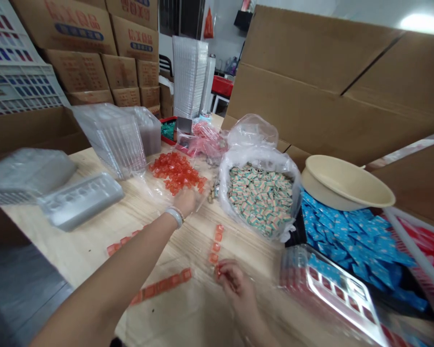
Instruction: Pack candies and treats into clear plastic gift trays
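Note:
My left hand (pixel 185 201), with bracelets at the wrist, reaches to the near edge of a heap of small translucent red-orange pieces (pixel 175 169). Its fingers point away and are too hidden to show whether they grip one. Closer to me, my right hand (pixel 237 284) is closed in a pinch on a small red piece (pixel 218 273). That piece is at the near end of a short row of red pieces (pixel 216 246) on the wooden table (pixel 198 308). Another row of red pieces (pixel 162 285) lies left of my right hand. My left forearm partly covers a third row (pixel 123 241).
A plastic bag of small printed packets (pixel 260 197) stands right of centre. Beyond it are a cream basin (pixel 347 183) and blue packets (pixel 354 236). Clear compartment trays (pixel 332 289) lie at right, with more clear trays (pixel 83 200) at left. Cardboard (pixel 311 82) rises behind.

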Demonstrator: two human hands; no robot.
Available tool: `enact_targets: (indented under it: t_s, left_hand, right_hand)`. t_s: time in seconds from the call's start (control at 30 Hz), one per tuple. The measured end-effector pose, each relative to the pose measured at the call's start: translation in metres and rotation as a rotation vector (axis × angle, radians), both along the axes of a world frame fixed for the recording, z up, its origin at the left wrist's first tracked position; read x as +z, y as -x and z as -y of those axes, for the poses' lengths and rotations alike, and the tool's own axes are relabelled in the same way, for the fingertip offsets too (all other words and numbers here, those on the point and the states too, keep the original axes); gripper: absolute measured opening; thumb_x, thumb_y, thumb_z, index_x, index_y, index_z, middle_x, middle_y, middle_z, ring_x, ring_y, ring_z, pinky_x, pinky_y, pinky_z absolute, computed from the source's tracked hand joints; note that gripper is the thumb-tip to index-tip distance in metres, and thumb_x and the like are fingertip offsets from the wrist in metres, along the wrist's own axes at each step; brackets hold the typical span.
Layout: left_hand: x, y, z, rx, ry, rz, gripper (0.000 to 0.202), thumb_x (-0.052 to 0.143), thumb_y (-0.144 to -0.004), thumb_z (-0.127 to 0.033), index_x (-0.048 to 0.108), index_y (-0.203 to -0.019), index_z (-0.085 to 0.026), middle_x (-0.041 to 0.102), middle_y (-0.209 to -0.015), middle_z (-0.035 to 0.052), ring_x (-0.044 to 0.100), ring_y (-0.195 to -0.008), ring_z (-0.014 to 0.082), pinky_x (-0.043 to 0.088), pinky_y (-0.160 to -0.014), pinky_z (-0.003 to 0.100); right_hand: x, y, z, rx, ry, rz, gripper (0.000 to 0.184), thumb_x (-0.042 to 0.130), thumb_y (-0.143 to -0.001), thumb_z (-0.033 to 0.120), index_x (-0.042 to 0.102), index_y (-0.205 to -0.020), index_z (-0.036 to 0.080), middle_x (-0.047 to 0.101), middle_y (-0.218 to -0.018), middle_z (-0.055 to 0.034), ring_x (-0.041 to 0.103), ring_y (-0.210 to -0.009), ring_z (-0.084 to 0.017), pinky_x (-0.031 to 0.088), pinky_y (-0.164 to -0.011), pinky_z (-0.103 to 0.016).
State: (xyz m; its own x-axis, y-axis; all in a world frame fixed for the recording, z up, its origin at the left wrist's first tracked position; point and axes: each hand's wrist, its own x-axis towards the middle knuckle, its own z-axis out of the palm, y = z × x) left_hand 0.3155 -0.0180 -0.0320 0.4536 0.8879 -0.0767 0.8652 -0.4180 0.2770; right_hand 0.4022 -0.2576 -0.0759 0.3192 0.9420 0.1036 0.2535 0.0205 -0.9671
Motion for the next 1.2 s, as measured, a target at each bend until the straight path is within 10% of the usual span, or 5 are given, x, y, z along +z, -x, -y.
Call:
enact_targets:
  t_s: [0.37, 0.53, 0.73, 1.2]
  left_hand:
    - [0.017, 0.008, 0.018, -0.053, -0.149, 0.194, 0.031, 0.045, -0.076, -0.017, 0.054, -0.106, -0.017, 0.051, -0.108, 0.0116, 0.045, -0.102, 0.0246, 0.035, -0.087, 0.038]
    - [0.017, 0.013, 0.088, -0.433, 0.423, 0.579, 0.018, 0.051, -0.073, -0.023, 0.061, -0.087, -0.016, 0.061, -0.078, 0.0001, 0.055, -0.070, 0.0119, 0.042, -0.064, 0.020]
    - [-0.002, 0.026, 0.130, -0.398, 0.788, 0.746, 0.019, 0.046, -0.073, -0.019, 0.064, -0.077, -0.015, 0.063, -0.072, -0.0002, 0.055, -0.068, 0.0117, 0.041, -0.063, 0.020]
    - [0.005, 0.022, 0.152, -0.350, 0.380, 0.724, 0.021, 0.039, -0.079, -0.013, 0.060, -0.080, -0.018, 0.058, -0.078, 0.0021, 0.052, -0.075, 0.0126, 0.040, -0.071, 0.024]
  right_hand:
    - [0.020, -0.006, -0.006, -0.143, 0.229, -0.829, 0.022, 0.072, -0.058, 0.031, 0.058, -0.066, 0.017, 0.060, -0.060, 0.0009, 0.054, -0.056, -0.011, 0.042, -0.056, -0.023]
    - [0.028, -0.006, -0.012, -0.192, 0.204, -0.839, 0.023, 0.073, -0.056, 0.031, 0.059, -0.066, 0.017, 0.061, -0.061, 0.0013, 0.054, -0.054, -0.010, 0.041, -0.054, -0.022]
    - [0.033, -0.003, -0.013, -0.160, 0.252, -0.778, 0.026, 0.072, -0.057, 0.034, 0.059, -0.065, 0.013, 0.060, -0.059, -0.0010, 0.054, -0.054, -0.011, 0.041, -0.053, -0.023]
    - [0.036, 0.002, -0.013, -0.088, 0.241, -0.929, 0.025, 0.067, -0.063, 0.038, 0.058, -0.070, 0.015, 0.061, -0.063, -0.0008, 0.054, -0.055, -0.011, 0.041, -0.056, -0.024]
